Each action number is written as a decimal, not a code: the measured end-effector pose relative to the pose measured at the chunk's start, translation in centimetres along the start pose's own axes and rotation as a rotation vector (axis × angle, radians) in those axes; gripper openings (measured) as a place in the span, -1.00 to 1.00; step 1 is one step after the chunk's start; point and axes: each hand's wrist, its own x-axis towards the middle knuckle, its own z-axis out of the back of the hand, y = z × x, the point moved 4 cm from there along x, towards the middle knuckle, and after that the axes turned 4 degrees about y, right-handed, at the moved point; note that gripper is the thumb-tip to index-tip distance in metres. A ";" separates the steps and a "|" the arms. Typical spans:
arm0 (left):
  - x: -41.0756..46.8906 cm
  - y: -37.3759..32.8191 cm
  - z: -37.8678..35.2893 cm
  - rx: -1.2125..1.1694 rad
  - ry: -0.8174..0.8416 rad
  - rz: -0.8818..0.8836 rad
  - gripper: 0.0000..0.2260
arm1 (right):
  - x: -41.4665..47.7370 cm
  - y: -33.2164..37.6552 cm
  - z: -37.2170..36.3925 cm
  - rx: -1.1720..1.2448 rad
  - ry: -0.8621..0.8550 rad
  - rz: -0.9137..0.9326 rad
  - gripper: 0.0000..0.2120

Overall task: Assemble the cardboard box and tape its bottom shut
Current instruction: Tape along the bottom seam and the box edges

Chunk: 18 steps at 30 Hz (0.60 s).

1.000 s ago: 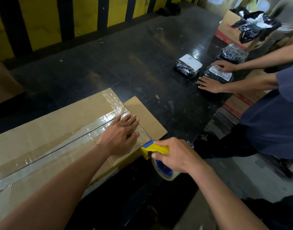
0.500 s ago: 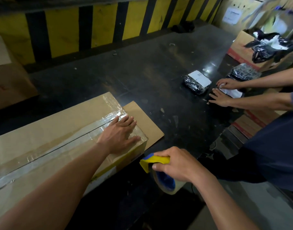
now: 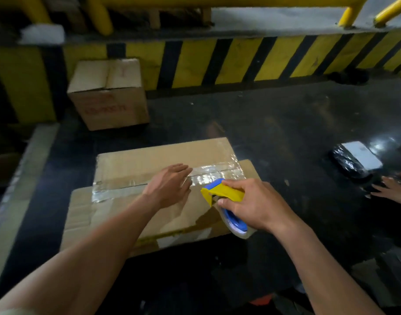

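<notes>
Mid-scene on the dark glossy table (image 3: 274, 137): a wide, shallow brown cardboard box (image 3: 135, 155), flaps closed, creased at the near left. Along the centre seam, left to right, a shiny strip of clear tape (image 3: 213, 172), wrinkled towards the far right corner. Flat on that strip, the left hand (image 3: 170, 186), fingers straight and together. Just right of it, over the box's near right part, the right hand (image 3: 256, 205), curled round a yellow-and-blue tape dispenser (image 3: 222, 193) with its clear roll. Far left, a smaller cardboard box (image 3: 108, 98) with red print.

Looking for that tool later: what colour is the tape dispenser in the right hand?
The tape dispenser is yellow and blue; head view.
</notes>
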 end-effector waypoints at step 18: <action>-8.5 21.8 5.6 -0.002 0.101 0.272 -0.47 | 9.7 18.3 -13.7 0.058 -0.130 0.036 -0.45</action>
